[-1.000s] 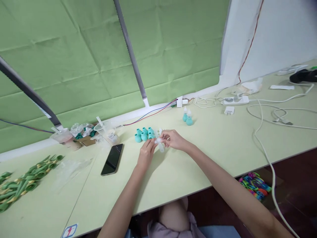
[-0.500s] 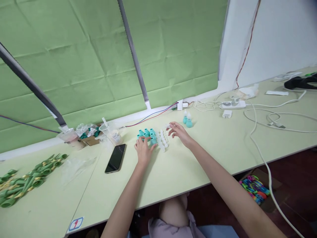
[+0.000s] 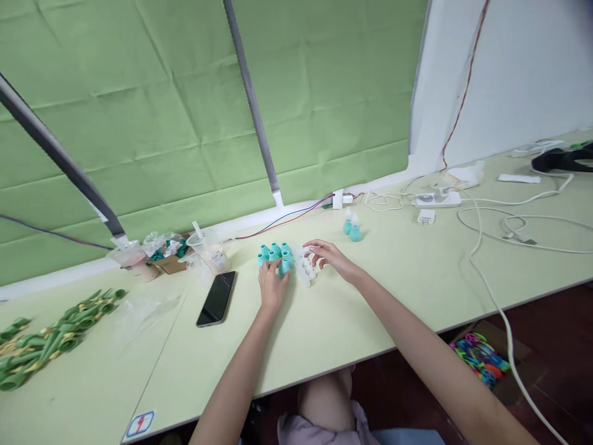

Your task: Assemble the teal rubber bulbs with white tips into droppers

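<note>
A cluster of small teal bulb-shaped bottles (image 3: 274, 248) stands upright on the table, their open necks facing up. My left hand (image 3: 272, 287) is at the near side of this group, its fingers and thumb closed around the nearest teal bottle (image 3: 284, 267). Just to the right lie several small white translucent nozzle tips (image 3: 306, 276) in a loose patch. Over their far end is my right hand (image 3: 332, 258), fingers bent, with a white nozzle tip at the fingertips; the grip itself is partly hidden. Farther back, two teal bottles with white tips fitted (image 3: 354, 232) stand together.
A black phone (image 3: 217, 298) lies left of my left hand. Behind it are a plastic cup (image 3: 210, 250), another cup (image 3: 134, 262) and a small box (image 3: 171, 262). Green tubular pieces (image 3: 60, 334) lie far left. A power strip (image 3: 437, 199) and white cables are at right.
My right hand has moved slightly left and down, toward the teal bottles. The fingers of my left hand have drawn in around the nearest bottle.
</note>
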{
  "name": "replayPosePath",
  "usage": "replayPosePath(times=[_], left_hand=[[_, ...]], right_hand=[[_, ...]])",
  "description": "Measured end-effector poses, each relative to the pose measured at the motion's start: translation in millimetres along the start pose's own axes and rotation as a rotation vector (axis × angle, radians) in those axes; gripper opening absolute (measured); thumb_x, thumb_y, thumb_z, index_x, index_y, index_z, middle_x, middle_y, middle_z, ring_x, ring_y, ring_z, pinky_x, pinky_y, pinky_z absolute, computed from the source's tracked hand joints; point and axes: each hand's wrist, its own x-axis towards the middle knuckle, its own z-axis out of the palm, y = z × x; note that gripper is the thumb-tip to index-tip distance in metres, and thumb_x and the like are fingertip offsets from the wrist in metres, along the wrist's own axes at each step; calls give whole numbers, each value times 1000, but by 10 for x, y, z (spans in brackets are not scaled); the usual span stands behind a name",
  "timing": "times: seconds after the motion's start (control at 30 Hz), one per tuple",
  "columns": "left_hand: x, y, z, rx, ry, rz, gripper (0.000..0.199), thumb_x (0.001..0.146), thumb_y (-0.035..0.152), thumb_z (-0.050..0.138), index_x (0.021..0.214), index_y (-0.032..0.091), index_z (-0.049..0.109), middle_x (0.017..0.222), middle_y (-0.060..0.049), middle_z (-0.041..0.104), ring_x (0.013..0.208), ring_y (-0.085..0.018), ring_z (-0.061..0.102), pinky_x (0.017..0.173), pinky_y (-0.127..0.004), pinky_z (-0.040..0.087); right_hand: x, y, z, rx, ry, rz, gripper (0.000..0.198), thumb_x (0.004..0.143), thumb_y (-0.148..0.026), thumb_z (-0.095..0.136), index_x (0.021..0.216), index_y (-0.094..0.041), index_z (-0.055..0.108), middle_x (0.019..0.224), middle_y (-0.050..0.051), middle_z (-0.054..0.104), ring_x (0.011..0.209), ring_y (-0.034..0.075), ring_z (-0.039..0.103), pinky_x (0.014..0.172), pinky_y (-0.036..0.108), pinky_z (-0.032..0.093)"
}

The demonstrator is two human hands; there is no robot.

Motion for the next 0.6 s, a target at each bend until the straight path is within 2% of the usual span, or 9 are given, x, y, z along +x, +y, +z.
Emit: replayPosePath(times=[0.1,0.23,0.33,0.47,0.6], left_hand=[[-26,56,-19,-20,-5,-18,35,63,15,65,97,22,59,98,-8,56,100,-26,51,89,-45,38],[-46,146,-42,-276,-55,-39,39,66,16,64,104,22,55,98,-6,62,96,-22,58,87,-40,43],[-40,233,-79,-388,5,-12,44,67,25,66,110,21,55,99,-6,62,95,-21,58,87,-39,44],[-35,320,-115,-395,16,49,30,70,33,64,97,19,63,106,-8,57,102,-21,55,88,-35,43],[-57,354,-98,-451,-80,51,26,76,32,57,99,18,59,104,-7,60,98,-20,56,84,-33,45]], right_hand=[[6,7,-6,17,-8,-14,32,77,-41,56,100,-20,59,87,5,64,57,8,55,43,16,39],[9,22,8,13,-88,-34,38,70,-36,66,103,-21,57,89,4,63,61,9,56,44,17,40],[21,66,33,-36,-155,-40,39,62,-33,72,95,-19,57,77,1,62,57,9,56,43,17,39],[38,102,59,-49,-95,-62,34,66,-38,68,92,-18,57,72,-1,60,52,8,54,40,17,36],[21,58,56,-91,-24,-101,35,67,-39,67,94,-17,59,68,-1,58,55,10,56,42,18,36]])
